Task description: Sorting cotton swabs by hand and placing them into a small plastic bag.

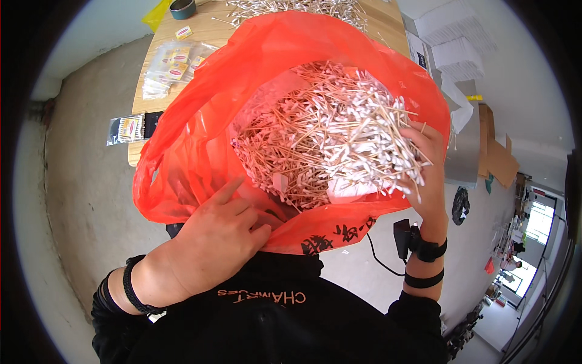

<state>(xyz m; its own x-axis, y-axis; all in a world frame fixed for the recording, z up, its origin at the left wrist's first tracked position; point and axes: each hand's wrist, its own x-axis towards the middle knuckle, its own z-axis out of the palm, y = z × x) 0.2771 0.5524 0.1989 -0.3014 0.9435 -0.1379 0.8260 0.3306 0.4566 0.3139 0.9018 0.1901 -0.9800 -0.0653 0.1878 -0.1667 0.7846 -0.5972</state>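
A large red plastic bag [194, 130] gapes toward me, filled with a heap of loose cotton swabs [327, 127] with wooden sticks and white tips. My left hand [224, 236] pinches the near left rim of the bag, its index finger stretched over the plastic. At the right side of the mouth, my right hand [426, 164] reaches inside and its fingers curl around a bunch of swabs. The palm of that hand is hidden behind them. A white scrap [350, 190] lies among the swabs at the near side.
Behind the bag, a wooden table [209, 30] carries more loose swabs [297, 7], small clear packets [173, 64] with yellow labels and a dark round container [182, 8]. A packed bag of swabs [129, 128] juts over its left edge. Cardboard [498, 155] stands at the right.
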